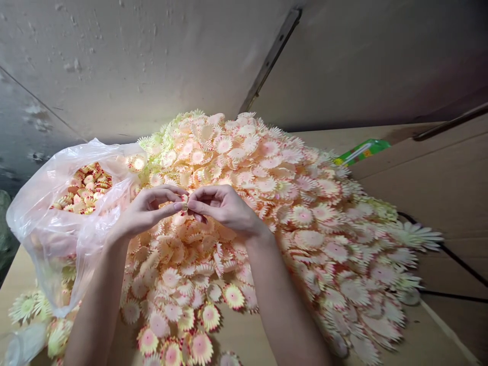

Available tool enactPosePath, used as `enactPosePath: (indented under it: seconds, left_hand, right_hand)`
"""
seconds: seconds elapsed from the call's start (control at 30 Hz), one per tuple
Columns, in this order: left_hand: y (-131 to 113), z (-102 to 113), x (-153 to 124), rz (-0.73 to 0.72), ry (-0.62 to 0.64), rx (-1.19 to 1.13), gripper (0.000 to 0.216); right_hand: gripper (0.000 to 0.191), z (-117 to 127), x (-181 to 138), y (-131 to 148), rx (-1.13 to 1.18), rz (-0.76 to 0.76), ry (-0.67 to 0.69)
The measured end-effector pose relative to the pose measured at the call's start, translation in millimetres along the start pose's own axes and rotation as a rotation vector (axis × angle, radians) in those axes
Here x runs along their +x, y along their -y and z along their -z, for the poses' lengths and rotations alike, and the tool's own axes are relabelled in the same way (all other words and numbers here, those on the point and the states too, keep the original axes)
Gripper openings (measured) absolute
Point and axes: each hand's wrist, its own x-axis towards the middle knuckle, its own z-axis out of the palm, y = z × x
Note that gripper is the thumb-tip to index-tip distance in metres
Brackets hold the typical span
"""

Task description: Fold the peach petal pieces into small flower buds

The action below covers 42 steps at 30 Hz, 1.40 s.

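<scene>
My left hand (147, 209) and my right hand (224, 206) meet above a big heap of cream and pink fabric daisy petals (290, 203). Both pinch one small flower piece (184, 203) between their fingertips, held a little above the heap. To the left, beside my left wrist, a clear plastic bag (49, 229) stands open, holding several small red and yellow flower centres (84, 188).
The heap lies on a brown cardboard surface (450, 188). A green packet (362, 151) lies at the back right. Black cables (453, 259) run along the right side. Loose petals (26, 307) lie at the front left. A grey wall rises behind.
</scene>
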Motion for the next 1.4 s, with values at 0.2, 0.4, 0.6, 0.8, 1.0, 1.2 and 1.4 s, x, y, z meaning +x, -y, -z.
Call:
enactPosePath:
  seconds: [0.2,0.4,0.6,0.8,1.0,1.2,1.4]
  left_hand:
    - [6.3,-2.4,2.3,0.061,-0.024,-0.059,0.020]
    - [7.0,2.4,2.0,0.085,-0.242,-0.237,0.015]
    - [2.8,5.2,1.6,0.111,-0.320,-0.139,0.016]
    - [2.1,-9.0,4.8,0.169,-0.260,-0.139,0.021]
    - [6.3,-8.3,5.1,0.091,-0.232,-0.087,0.005]
    - [3.3,-11.9,6.6,0.054,-0.175,0.187,0.025]
    - [5.6,-9.6,5.2,-0.083,-0.115,0.293,0.026]
  right_hand:
    - [0.026,-1.3,-1.3,1.3,-0.027,0.008,0.012]
    - [0.024,10.6,2.2,-9.4,-0.087,0.030,-0.122]
    - [0.032,30.8,1.1,-10.0,-0.138,0.131,-0.489]
    - [0.026,14.7,-2.5,-5.1,-0.240,0.134,-0.271]
    - [0.016,-0.7,-3.4,-0.8,-0.429,0.168,-0.229]
    - [0.014,-7.0,-3.1,0.6,-0.476,0.194,-0.160]
    - [0.018,-8.7,-2.9,2.9,-0.440,0.152,-0.134]
